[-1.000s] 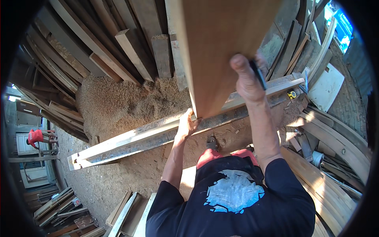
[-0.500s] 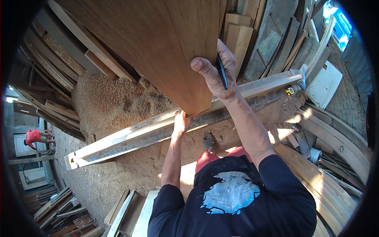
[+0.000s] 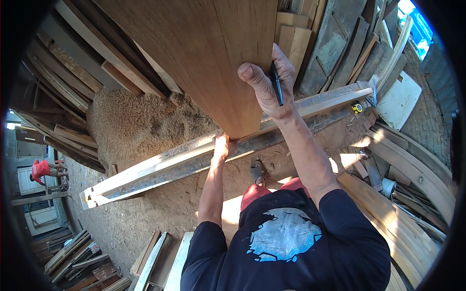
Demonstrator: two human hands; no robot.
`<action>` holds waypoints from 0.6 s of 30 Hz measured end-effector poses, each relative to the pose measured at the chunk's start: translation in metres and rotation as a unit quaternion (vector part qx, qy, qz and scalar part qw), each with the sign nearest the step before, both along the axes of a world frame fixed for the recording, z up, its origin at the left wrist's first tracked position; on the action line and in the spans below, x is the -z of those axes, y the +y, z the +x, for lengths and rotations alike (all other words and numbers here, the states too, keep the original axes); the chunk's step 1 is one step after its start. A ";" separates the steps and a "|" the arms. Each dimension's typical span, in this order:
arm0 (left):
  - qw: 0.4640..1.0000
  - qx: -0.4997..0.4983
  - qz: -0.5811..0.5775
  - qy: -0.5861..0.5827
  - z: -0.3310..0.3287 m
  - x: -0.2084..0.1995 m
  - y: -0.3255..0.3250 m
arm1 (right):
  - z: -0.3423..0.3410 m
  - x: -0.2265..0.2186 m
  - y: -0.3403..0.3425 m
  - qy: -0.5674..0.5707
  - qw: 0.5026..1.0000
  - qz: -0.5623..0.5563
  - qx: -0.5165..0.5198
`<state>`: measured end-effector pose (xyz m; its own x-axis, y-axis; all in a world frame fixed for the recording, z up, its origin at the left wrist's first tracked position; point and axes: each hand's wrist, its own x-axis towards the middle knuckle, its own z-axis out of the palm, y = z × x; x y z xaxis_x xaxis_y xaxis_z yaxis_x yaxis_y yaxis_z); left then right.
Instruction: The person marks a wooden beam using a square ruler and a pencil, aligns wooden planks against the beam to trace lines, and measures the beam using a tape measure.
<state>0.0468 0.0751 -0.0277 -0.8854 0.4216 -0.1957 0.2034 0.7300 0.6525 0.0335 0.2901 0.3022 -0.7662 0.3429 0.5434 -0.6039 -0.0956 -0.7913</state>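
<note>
A wide brown wooden board [image 3: 208,53] rises steeply in front of me and runs out past the upper edge. My right hand [image 3: 272,87] grips its right edge, thumb on the face, the other fingers partly hidden behind. A dark pen [image 3: 276,86] is tucked against that same hand. Down at the board's lower end, my left hand [image 3: 223,144] is closed on the bottom corner, its fingertips partly hidden by the wood. Below the board a long pale timber beam [image 3: 170,157] lies diagonally across the ground.
Sawdust [image 3: 131,116] is heaped behind the beam. A yellow tape measure [image 3: 357,107] lies by the beam's right end. Planks [image 3: 293,43] lean at the back; more timber [image 3: 388,213] is stacked at right. A person in a red shirt [image 3: 41,169] bends over far left.
The board has shifted slightly to the right, its lower end a little higher in view. My right hand has moved right and slightly down with the pen; my left hand stays at the bottom corner.
</note>
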 end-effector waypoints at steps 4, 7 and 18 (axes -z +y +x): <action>0.999 0.002 0.026 0.030 0.005 -0.017 0.009 | 0.000 0.002 0.003 0.001 1.000 -0.008 0.003; 0.997 -0.025 0.057 -0.036 0.004 -0.021 0.007 | 0.001 0.001 0.001 0.016 1.000 -0.005 0.010; 0.999 0.005 0.053 -0.003 0.002 -0.011 0.001 | 0.009 -0.004 -0.002 0.000 1.000 0.001 0.009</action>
<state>0.0489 0.0761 -0.0165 -0.8802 0.4488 -0.1545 0.2060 0.6544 0.7275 0.0424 0.2883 0.3065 -0.7605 0.3550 0.5437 -0.6049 -0.0831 -0.7919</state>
